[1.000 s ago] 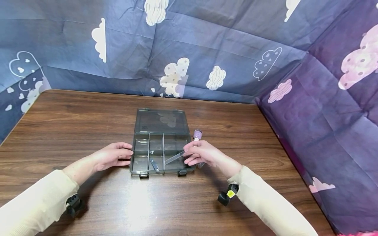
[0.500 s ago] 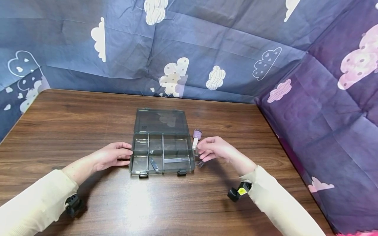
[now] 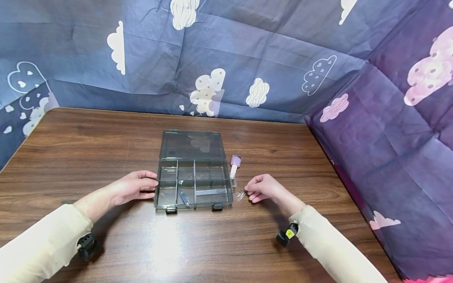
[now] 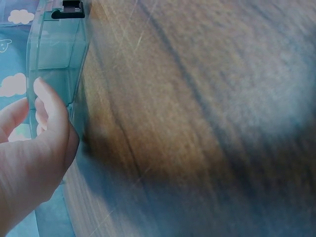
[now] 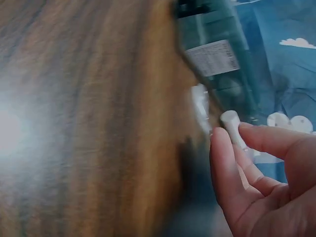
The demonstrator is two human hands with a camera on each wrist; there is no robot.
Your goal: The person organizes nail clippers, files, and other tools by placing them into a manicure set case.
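A smoky clear divided box (image 3: 169,203) lies with its lid folded back. My left hand (image 3: 136,186) rests its outstretched fingertips at the box's left wall. Inside sit a nail clipper (image 3: 184,197) and a long flat translucent strip (image 3: 211,192), in separate front compartments. My right hand (image 3: 265,188) is low over the table, thumb and index fingertips beside some small clear plastic pieces (image 3: 240,195) to the right of the box. In the right wrist view, the white cap (image 5: 230,118) of the polish bottle shows behind the gap between thumb and index finger.
A purple nail polish bottle (image 3: 236,160) lies by the box's right side, cap toward me. Another small clear piece (image 3: 234,183) is near its cap. The open lid (image 3: 184,143) extends behind the box. Patterned cloth (image 3: 148,59) hangs along the table's back and right.
My right hand let go of the translucent strip, now flat in the front right compartment. It then moved right and down to the clear pieces. The left hand stayed at the box.
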